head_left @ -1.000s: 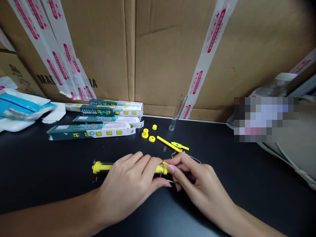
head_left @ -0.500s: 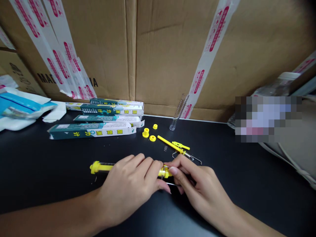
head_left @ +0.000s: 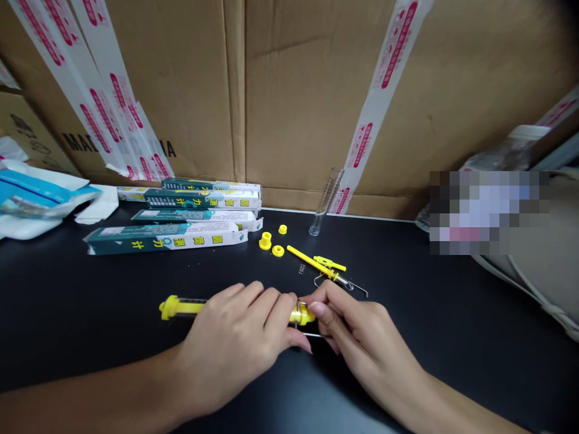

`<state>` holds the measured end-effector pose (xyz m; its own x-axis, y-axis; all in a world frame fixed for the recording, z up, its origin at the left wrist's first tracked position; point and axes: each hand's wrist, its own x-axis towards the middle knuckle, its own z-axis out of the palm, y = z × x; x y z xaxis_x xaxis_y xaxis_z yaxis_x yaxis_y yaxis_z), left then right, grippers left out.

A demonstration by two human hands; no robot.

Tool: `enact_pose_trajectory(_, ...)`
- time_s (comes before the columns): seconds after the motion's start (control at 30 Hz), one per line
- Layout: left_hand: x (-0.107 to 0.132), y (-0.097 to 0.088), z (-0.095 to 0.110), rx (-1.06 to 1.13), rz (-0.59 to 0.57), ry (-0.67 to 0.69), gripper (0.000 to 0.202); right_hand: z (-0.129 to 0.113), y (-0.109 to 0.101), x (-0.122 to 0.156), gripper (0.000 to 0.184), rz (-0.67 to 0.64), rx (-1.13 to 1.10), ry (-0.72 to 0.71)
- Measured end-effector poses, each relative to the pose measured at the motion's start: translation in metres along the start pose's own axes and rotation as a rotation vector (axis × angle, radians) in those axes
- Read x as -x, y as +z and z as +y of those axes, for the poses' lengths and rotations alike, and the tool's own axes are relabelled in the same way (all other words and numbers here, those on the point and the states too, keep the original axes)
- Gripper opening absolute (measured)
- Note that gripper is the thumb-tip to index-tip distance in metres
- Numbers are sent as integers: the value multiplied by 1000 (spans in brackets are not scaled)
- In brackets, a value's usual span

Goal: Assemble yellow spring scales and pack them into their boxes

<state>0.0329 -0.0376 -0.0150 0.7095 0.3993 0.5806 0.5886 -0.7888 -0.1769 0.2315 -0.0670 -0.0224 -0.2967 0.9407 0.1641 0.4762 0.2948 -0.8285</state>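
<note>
A clear tubular spring scale with yellow ends lies sideways over the black table. My left hand is wrapped round its middle from above, hiding much of the tube. At the scale's right end my right hand is closed, thumb and forefinger pinching a thin bent metal wire. A straight length of wire also shows below, between the two hands. Just beyond the fingers lie a yellow rod with a metal hook, a small yellow slotted part and a small coil spring.
Three yellow caps and collars, including a flanged collar, lie behind the hands. An open clear tube stands tilted near a cardboard wall. Several printed narrow boxes lie at left. A bag and plastic bottle are at right.
The whole view has shifted slightly. Both hands keep the same grip on the spring scale and wire, and the scale's left end shows a little further left.
</note>
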Motion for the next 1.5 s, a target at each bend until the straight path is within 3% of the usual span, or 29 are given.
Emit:
enact_pose_trajectory(0.33, 1, 1, 0, 75, -25, 18, 33, 1, 0, -2, 27, 36, 36, -17)
enact_pose_trajectory(0.47, 2, 4, 0, 108, -96, -43, 26, 2, -1, 2, 14, 78, 41, -53)
enact_pose_trajectory(0.67, 3, 2, -1, 115, -180, -98, 19, 4, 0, 4, 15, 53, 115, -92)
enact_pose_trajectory(1.1, 3, 2, -1, 59, 11, 3, 38, 3, 3, 3, 20, 57, 220, -82)
enact_pose_trajectory(1.5, 0, 0, 1, 8, 62, 66, 28, -3, 5, 6, 30, 21, 281, -59)
